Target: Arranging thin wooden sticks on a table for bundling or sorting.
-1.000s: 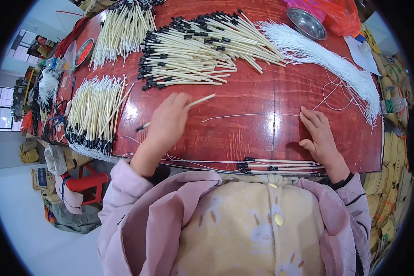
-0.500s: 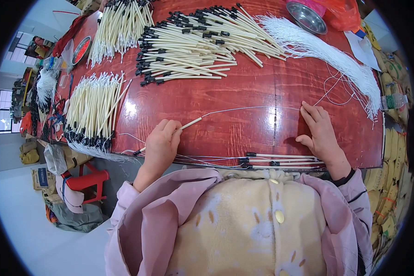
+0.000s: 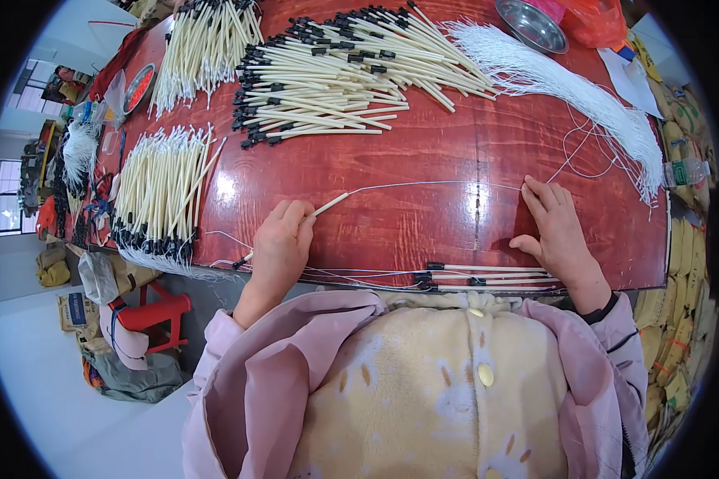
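Through the head camera I see my left hand closed around a slim cream rod, pinching it between thumb and fingers above the red tabletop. The rod slants up to the right; its bare tip pokes out past the fingers, and a dark end shows at the other side of the hand, near the table's front edge. From the bare tip a thin white cord runs in a shallow arc to my right hand, which lies at the right of the table with its fingers extended and its thumb spread well away from them. The fingertips meet the cord, but I cannot tell whether they press it down or hold it between them. Beyond them more cord loops toward a long white bundle of strings. Between my hands, along the front edge, lie a few black-ended rods with loose strands trailing left. Farther back sits a large heap of black-ended rods, with a steel bowl at the far right. On the left, a row of white-tipped rods lies nearer me than a second white-tipped pile.
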Demonstrator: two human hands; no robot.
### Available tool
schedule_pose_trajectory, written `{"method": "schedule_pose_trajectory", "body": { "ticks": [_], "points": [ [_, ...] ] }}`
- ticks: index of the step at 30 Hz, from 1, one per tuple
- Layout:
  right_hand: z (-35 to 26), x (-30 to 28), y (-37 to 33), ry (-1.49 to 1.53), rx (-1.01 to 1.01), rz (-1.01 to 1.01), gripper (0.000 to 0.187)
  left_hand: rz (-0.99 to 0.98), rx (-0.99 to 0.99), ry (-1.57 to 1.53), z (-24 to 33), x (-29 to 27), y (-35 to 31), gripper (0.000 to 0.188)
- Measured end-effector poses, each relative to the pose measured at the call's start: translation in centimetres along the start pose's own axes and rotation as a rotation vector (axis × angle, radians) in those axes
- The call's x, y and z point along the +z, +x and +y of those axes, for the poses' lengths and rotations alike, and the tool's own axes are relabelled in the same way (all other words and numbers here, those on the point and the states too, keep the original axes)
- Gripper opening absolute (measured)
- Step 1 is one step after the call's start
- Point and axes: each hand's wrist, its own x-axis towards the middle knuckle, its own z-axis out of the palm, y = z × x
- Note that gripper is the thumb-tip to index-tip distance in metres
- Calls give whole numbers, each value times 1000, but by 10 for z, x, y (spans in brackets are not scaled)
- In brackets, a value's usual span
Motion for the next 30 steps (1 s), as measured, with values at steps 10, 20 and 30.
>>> {"method": "schedule_pose_trajectory", "body": {
  "ticks": [10, 20, 30],
  "points": [
    [4, -5, 4, 6, 2, -51, 96, -62, 157, 189, 14, 25, 38, 7],
    [-9, 9, 17, 92, -142, 90, 91, -270, 605, 178, 139, 114, 86, 16],
    [-16, 23, 56, 204, -204, 250, 24, -123, -45, 222, 34, 52, 49, 20]
  ]
}}
